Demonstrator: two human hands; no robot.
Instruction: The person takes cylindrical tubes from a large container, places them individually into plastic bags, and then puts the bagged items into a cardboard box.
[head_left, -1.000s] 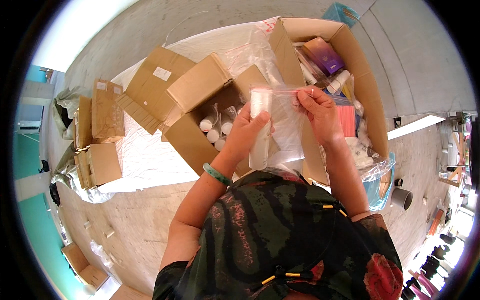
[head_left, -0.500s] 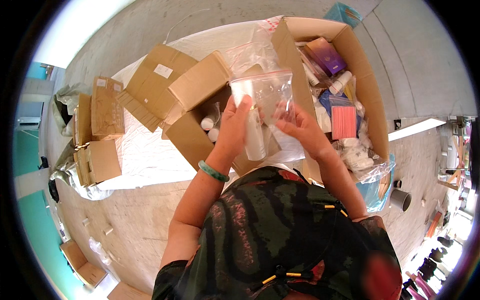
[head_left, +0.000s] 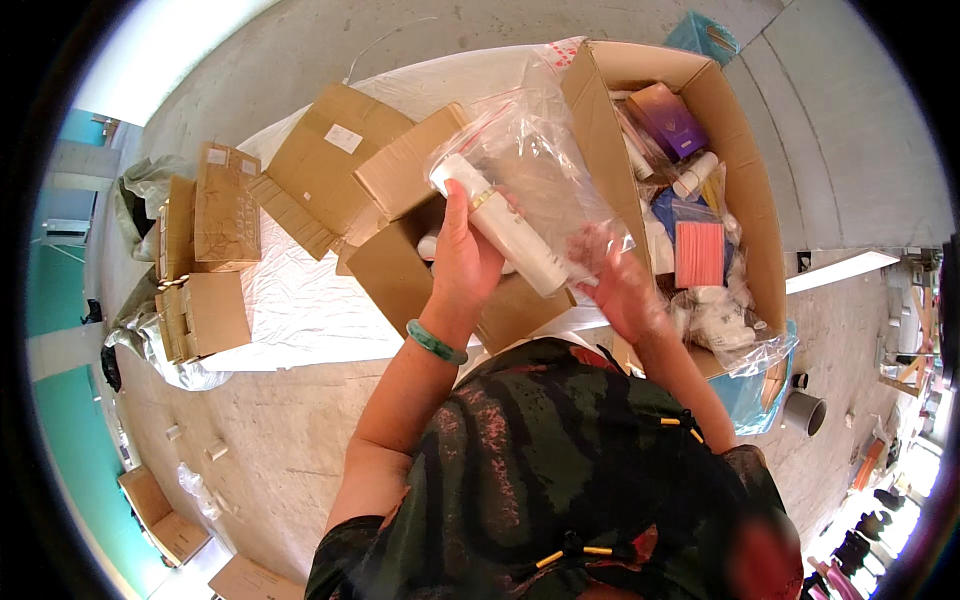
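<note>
My left hand (head_left: 468,255) is wrapped round a white cylindrical bottle (head_left: 520,243) with a thin gold band near its top, tilted with its cap end up and to the left. A clear zip bag (head_left: 540,150) with a red seal line spreads beside and behind the bottle; whether the bottle is inside it I cannot tell. My right hand (head_left: 628,295), smeared by motion, has its fingers closed on the bag's lower right edge. Below the bottle stands an open cardboard box (head_left: 385,275) with white round-ended items, partly hidden by my left hand.
On the right, a tall open carton (head_left: 755,200) holds a purple-orange box (head_left: 668,122), a pack of pink sticks (head_left: 699,254) and bagged white items. Cardboard boxes (head_left: 228,215) stand at the left end of the white sheet (head_left: 300,310). A grey bucket (head_left: 804,412) is on the floor at right.
The bottle has tilted from nearly upright to a slant, its lower end swinging right. The bag has spread up and to the right, and my right hand has moved lower.
</note>
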